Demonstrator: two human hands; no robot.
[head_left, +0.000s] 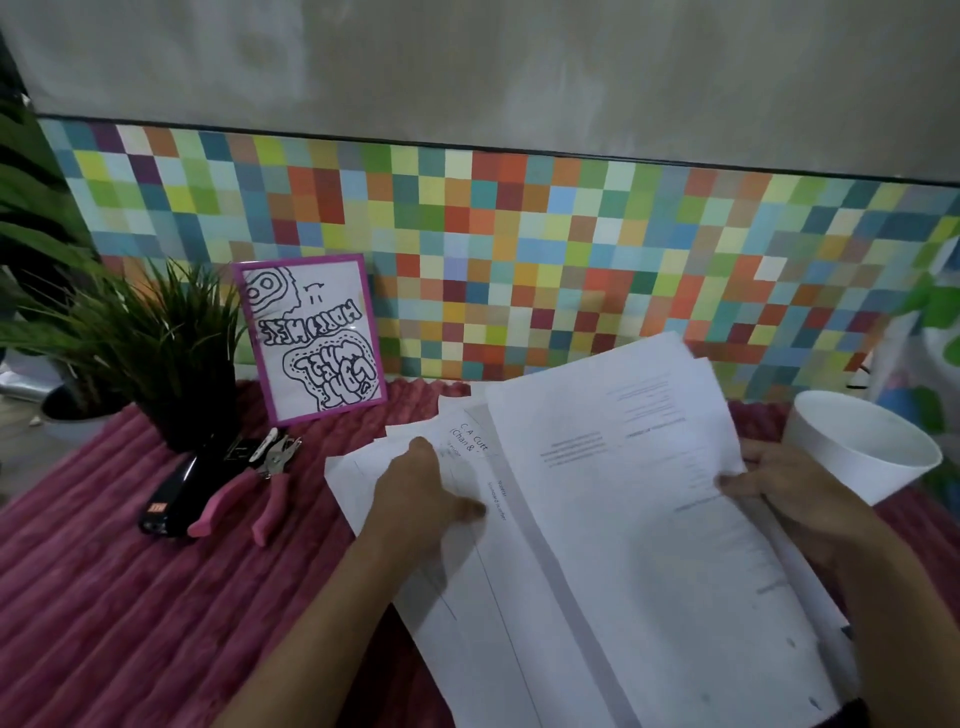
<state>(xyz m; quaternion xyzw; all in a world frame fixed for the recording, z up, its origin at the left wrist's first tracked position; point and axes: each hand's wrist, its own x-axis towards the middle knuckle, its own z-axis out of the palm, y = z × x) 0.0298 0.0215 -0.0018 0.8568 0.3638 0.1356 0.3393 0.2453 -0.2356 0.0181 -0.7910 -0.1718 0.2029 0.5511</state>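
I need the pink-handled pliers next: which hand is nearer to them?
Left. The left hand rests on the papers just right of the pink-handled pliers; the right hand holds a lifted sheet farther right, beside the white pot.

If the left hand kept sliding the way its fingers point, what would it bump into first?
Probably the lifted sheet that the right hand holds up: the left hand presses the lower papers and points toward that sheet's left edge. Depth is unclear; it might slip beneath.
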